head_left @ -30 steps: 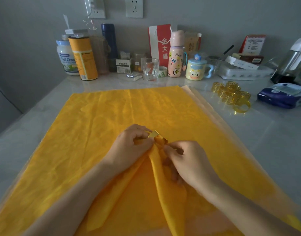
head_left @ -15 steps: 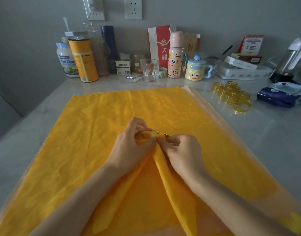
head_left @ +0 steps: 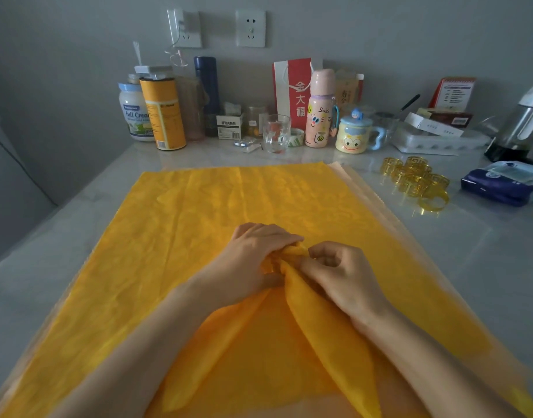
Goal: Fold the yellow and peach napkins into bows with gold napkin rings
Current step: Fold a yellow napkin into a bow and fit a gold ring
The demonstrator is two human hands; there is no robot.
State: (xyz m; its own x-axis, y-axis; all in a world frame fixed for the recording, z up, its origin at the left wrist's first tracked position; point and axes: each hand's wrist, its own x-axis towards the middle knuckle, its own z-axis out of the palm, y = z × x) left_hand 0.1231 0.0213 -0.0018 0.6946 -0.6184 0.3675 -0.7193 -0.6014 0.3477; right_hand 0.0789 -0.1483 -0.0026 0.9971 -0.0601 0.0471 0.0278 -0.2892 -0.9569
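Napkin [head_left: 319,333], yellow: soft, light, likely slippery; lies at centre of counter [head_left: 485,267]. Left hand [head_left: 253,263] and right hand [head_left: 340,276] both pinch its gathered middle, the sensible hold. Rings [head_left: 416,182] heaped near the right edge.

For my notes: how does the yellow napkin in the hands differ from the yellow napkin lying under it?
The held napkin is gathered to a point between the left hand and right hand; the flat napkin lies spread out. The held napkin is narrow and folded; the flat napkin is wide and nearly smooth. Both are yellow.
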